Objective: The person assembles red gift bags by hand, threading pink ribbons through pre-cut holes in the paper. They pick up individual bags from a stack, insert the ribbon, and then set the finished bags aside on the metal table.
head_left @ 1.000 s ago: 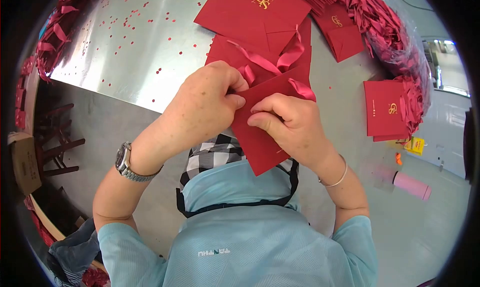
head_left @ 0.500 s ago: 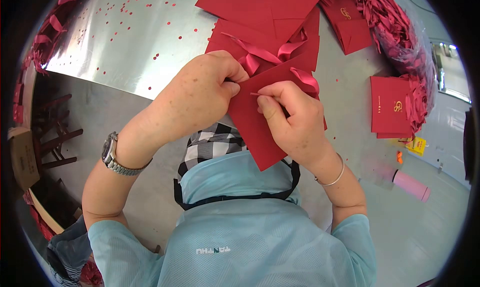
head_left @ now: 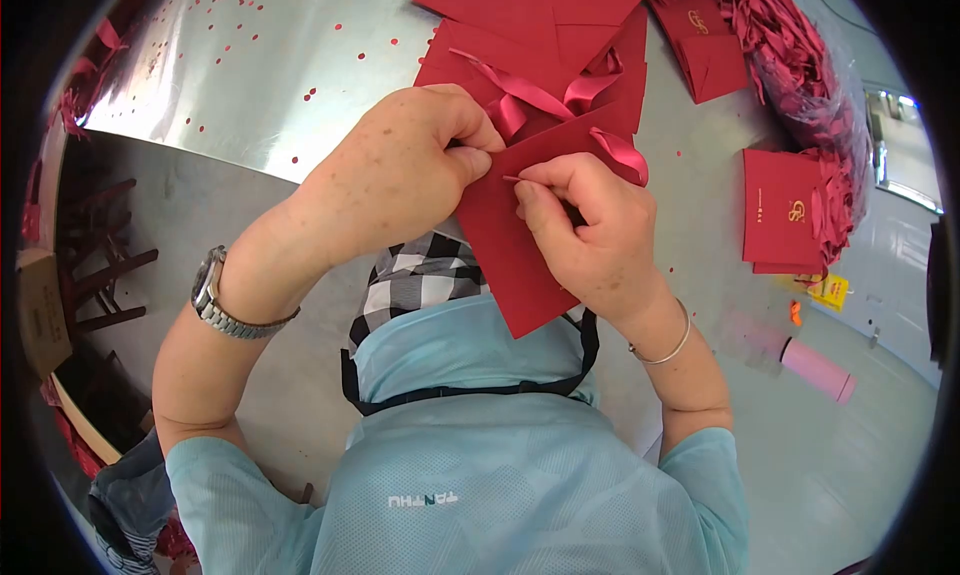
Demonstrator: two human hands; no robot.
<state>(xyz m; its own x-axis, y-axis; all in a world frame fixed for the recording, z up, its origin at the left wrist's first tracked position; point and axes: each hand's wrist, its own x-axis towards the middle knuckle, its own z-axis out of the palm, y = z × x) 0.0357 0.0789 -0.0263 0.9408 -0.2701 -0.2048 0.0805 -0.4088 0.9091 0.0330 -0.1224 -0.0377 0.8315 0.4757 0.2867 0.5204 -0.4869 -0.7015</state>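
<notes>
A red paper bag (head_left: 515, 265) hangs tilted in front of me, over my lap at the table's edge. My left hand (head_left: 420, 160) is closed at its upper left corner, thumb pressed against the curled fingers. Between thumb and forefinger of my right hand (head_left: 590, 230) is a thin pink-red ribbon, its tip (head_left: 512, 179) sticking out over the bag's face. A loop of ribbon (head_left: 622, 155) curls above the right knuckles. Just beyond lie more red bags (head_left: 520, 50) with a loose satin ribbon (head_left: 525, 95) across them.
Small red paper dots litter the metal table (head_left: 240, 105). On the right are gold-printed red bags (head_left: 775, 210), a plastic-wrapped heap of ribbons (head_left: 785, 45), a yellow packet (head_left: 830, 292) and a pink bottle (head_left: 818, 370). Dark stools (head_left: 110, 265) and a cardboard box (head_left: 42, 315) stand at left.
The view has shifted slightly. Both hands keep their pinched grips at the bag, and the right hand stays on the ribbon. Little else differs.
</notes>
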